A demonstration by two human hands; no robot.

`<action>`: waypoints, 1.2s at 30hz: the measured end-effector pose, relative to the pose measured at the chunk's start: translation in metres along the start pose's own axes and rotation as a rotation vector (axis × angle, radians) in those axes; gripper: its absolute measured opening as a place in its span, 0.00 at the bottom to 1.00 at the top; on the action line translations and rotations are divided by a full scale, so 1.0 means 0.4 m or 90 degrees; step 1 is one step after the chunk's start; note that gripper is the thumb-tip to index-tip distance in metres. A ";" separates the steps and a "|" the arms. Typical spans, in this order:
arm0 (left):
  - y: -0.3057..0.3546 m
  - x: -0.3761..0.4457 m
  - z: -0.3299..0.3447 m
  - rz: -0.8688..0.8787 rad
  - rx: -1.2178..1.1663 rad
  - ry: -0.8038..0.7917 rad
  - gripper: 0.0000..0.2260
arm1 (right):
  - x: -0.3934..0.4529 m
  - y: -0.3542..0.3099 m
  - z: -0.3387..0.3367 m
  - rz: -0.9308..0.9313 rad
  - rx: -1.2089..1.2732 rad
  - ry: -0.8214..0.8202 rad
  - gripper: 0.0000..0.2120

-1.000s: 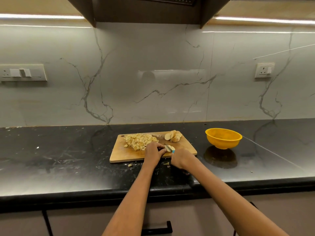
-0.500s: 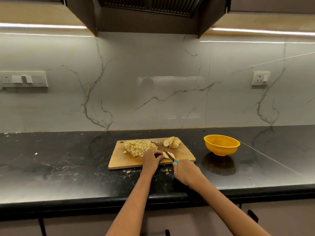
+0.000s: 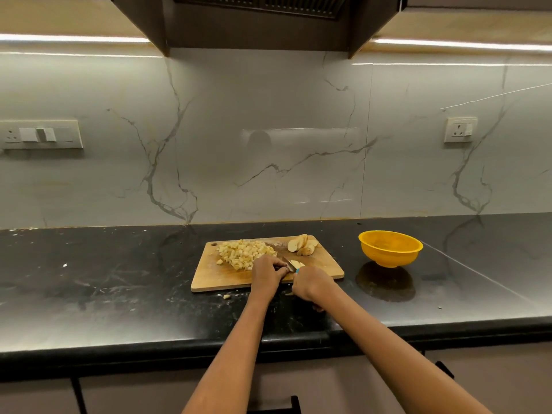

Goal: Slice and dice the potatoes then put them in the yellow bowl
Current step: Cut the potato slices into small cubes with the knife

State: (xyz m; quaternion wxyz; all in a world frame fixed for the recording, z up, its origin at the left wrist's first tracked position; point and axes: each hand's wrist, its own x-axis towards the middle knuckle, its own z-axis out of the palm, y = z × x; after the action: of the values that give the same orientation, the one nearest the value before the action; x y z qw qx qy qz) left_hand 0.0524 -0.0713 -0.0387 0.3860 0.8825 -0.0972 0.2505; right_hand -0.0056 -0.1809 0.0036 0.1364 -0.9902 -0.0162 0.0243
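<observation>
A wooden cutting board (image 3: 324, 268) lies on the black counter. A heap of diced potato (image 3: 243, 253) covers its back left part, and several potato slices (image 3: 302, 244) lean together at its back right. My left hand (image 3: 266, 274) holds down a potato piece (image 3: 297, 264) near the board's front edge. My right hand (image 3: 312, 283) grips a knife (image 3: 289, 263) with a blue-trimmed handle, its blade on that piece. The yellow bowl (image 3: 389, 248) stands to the right of the board; nothing shows inside it.
A stray potato cube (image 3: 227, 297) and crumbs lie on the counter (image 3: 119, 279) in front of the board. The marble wall behind carries sockets at left (image 3: 40, 135) and right (image 3: 459, 130). A dark hood (image 3: 257, 22) hangs overhead.
The head camera has tilted a little, so the scene sits lower in the frame. My hands stay at the board's front edge, the knife working on the same potato piece.
</observation>
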 end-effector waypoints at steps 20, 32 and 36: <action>0.034 0.051 0.012 0.046 0.139 -0.187 0.25 | -0.063 0.112 0.003 0.068 0.085 0.205 0.19; 0.052 0.078 0.010 0.135 0.240 -0.367 0.28 | -0.041 0.139 0.001 0.075 0.159 0.178 0.20; 0.055 0.074 0.014 0.117 0.248 -0.352 0.22 | -0.047 0.145 0.000 0.089 0.152 0.172 0.20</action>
State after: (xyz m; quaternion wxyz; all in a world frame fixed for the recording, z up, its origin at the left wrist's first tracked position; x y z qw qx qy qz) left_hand 0.0717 -0.0899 -0.0128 0.1451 0.9617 -0.2272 0.0496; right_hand -0.0228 -0.2375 -0.0114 0.2520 -0.9599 0.0742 -0.0975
